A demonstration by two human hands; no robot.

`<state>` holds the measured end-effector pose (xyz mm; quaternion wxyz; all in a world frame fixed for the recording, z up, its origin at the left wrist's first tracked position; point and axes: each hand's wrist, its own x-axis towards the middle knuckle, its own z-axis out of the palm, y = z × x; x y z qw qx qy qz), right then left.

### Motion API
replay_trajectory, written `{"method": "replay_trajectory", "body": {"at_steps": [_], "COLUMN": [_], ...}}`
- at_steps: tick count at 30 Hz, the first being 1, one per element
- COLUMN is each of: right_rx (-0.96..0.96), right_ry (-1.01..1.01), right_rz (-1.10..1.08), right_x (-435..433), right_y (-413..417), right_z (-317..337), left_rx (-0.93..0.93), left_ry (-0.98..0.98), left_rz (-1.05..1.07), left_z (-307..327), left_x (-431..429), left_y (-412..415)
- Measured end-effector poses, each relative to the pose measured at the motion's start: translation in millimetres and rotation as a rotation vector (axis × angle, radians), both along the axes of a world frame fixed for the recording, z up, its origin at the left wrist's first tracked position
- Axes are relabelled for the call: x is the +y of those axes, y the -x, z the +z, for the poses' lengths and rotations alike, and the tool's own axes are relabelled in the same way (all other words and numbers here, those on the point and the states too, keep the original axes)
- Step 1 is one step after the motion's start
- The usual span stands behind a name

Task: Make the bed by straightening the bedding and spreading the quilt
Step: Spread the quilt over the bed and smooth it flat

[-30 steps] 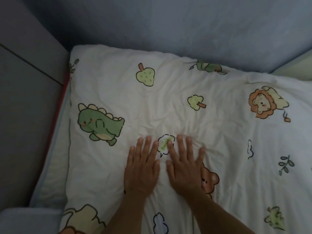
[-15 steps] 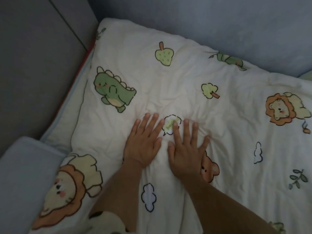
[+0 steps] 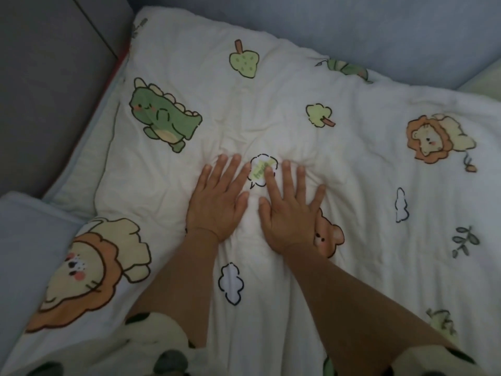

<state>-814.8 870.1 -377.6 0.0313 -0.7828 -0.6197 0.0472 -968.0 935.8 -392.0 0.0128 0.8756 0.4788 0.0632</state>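
A white quilt [image 3: 284, 85] printed with green dinosaurs, lions, trees and clouds lies spread over the bed and fills most of the view. My left hand [image 3: 217, 204] and my right hand [image 3: 287, 210] lie flat on it side by side near the middle, palms down, fingers straight and spread. They press on the fabric on either side of a small cloud print, and soft wrinkles bunch up just beyond the fingertips. Neither hand holds anything.
A grey padded bed wall [image 3: 48, 77] runs along the left and a blue-grey one [image 3: 352, 25] along the back. A strip of pale sheet [image 3: 81, 164] shows beside the quilt's left edge. A light blue cushion [image 3: 24, 240] sits at the lower left.
Over the last second the view swung so the quilt sits further right and lower in frame. Both hands stay flat on the same spot, side by side.
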Motion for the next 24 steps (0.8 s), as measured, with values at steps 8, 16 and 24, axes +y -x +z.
{"method": "replay_trajectory", "body": {"at_steps": [8, 16, 24], "right_rx": [0.156, 0.059, 0.066], "right_ry": [0.018, -0.081, -0.153], "right_rz": [0.026, -0.126, -0.114], "right_x": [-28.9, -140.7, -131.1], "right_y": [5.3, 40.6, 32.0], "right_z": [11.8, -4.3, -19.2], "left_rx": [-0.018, 0.030, 0.140], "left_ry": [-0.041, 0.006, 0.369], "left_rz": [-0.022, 0.021, 0.016], "left_z": [-0.2, 6.0, 55.8], "left_x": [3.1, -5.7, -37.5], "left_y": [2.9, -0.9, -0.4]}}
